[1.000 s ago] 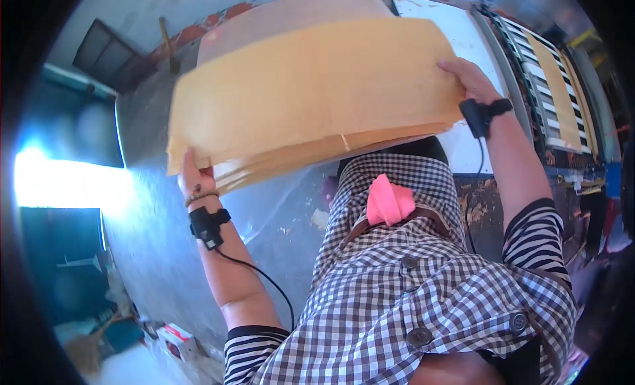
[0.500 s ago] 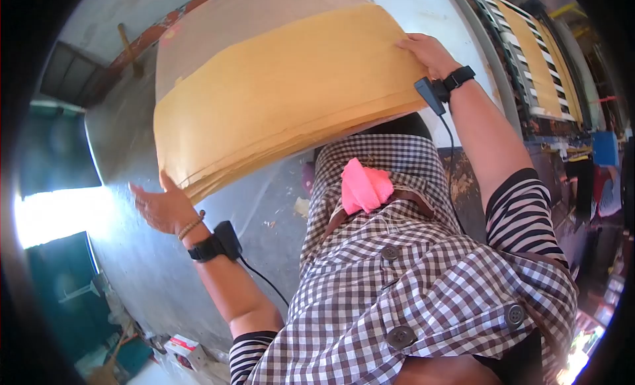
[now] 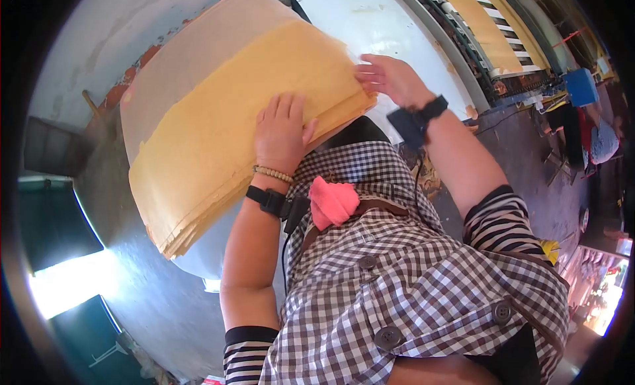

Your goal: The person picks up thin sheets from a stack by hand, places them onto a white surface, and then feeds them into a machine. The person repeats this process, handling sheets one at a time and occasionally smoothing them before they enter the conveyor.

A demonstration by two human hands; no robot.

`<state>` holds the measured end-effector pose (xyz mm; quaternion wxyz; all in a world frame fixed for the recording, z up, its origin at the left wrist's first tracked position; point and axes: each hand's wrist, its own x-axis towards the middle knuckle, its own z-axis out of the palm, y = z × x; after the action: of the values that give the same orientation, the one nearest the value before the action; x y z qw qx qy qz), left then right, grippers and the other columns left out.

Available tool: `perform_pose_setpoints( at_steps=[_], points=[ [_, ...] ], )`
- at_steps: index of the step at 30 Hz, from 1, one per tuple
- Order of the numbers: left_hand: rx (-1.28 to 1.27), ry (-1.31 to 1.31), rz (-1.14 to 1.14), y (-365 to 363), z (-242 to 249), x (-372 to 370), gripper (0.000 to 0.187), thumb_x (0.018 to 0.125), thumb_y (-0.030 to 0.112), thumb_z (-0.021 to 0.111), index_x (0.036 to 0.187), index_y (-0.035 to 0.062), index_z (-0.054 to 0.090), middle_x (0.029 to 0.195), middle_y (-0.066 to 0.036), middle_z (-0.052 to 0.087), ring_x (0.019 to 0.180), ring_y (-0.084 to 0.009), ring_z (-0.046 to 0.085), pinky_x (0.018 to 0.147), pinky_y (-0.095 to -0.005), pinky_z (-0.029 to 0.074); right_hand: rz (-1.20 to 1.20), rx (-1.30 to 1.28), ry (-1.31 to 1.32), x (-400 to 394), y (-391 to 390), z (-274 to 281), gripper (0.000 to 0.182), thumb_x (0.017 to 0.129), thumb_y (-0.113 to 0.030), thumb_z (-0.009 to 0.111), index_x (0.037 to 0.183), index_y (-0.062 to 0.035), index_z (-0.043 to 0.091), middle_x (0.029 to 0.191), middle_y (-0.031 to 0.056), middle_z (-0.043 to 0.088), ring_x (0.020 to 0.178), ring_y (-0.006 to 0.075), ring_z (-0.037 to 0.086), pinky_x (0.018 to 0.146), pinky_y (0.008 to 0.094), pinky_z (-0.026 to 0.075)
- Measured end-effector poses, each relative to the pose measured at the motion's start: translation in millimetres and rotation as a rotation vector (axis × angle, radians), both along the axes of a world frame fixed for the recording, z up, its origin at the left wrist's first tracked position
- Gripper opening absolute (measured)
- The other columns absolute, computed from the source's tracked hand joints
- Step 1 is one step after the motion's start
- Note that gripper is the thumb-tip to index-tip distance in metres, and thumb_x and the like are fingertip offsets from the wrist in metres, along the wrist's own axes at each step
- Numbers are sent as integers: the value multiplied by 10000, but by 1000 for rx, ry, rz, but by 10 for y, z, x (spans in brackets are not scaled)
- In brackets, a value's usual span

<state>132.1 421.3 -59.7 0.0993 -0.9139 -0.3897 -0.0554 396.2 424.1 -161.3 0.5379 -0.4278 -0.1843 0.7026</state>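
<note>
A thick stack of large yellow-brown paper sheets (image 3: 218, 120) lies in front of me, with a greyish-pink band (image 3: 192, 61) along its far side. My left hand (image 3: 281, 133) rests flat on top of the stack near its front edge, fingers stretched out. At the right end, my right hand (image 3: 393, 79) is at the sheets' edge with its fingers extended; whether the fingertips touch the paper is hard to tell. Layered sheet edges show at the stack's near left corner. A pink cloth (image 3: 333, 201) is tucked at the waist of my checked apron (image 3: 410, 272).
A white tabletop (image 3: 370, 21) extends behind and right of the stack. Beyond it stands a machine (image 3: 499, 34) with black-and-white stripes and brown sheets on it. A blue box (image 3: 581, 87) is at the right. Grey floor (image 3: 159, 299) lies to the left.
My left hand has moved from the stack's left corner onto its top near the front edge. My right hand has shifted left along with the view, which has turned.
</note>
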Motion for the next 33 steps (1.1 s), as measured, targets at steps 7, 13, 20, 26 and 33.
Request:
perform_pose_setpoints(
  at_steps=[7, 13, 20, 26, 33],
  points=[
    [309, -166, -39, 29, 244, -17, 234, 831, 180, 704, 1039, 76, 672, 1006, -83, 707, 874, -291, 688, 725, -384, 552, 58, 47, 117, -743, -691, 799, 428, 946, -391, 613, 1156, -19, 624, 1069, 69, 652, 949, 166, 623, 816, 328, 518],
    [151, -131, -147, -224, 415, 175, 247, 820, 179, 718, 1044, 81, 683, 1054, -88, 701, 990, -268, 665, 824, -400, 528, -126, 66, 291, -1016, -270, 792, 460, 957, -365, 619, 1240, -5, 583, 1110, 66, 631, 1001, 189, 618, 841, 336, 528],
    [-76, -449, -1, 318, 1578, -328, 917, 689, 297, 870, 1438, 32, 412, 1411, -165, 507, 1327, -313, 463, 1103, -417, 349, -86, 293, 44, -867, -641, 1345, 465, 973, -275, 623, 1343, -10, 526, 1295, 57, 596, 1185, 151, 545, 998, 311, 452],
    [-871, -569, -27, 1059, 2750, -374, 699, 800, 224, 773, 1390, 4, 469, 1320, -121, 579, 1241, -224, 531, 1060, -361, 393, 22, 604, 285, -545, -749, 1568, 478, 973, -186, 619, 1402, -41, 467, 1324, 57, 576, 1191, 167, 557, 1028, 349, 452],
    [-817, -180, -40, 1332, 3088, 218, 409, 901, 257, 682, 1219, 9, 616, 1068, -77, 695, 952, -154, 673, 821, -288, 547, -5, 601, 625, -228, -385, 1291, 695, 989, -539, 435, 1497, -77, 325, 1460, 150, 458, 1339, 282, 453, 1121, 429, 351]
  ],
)
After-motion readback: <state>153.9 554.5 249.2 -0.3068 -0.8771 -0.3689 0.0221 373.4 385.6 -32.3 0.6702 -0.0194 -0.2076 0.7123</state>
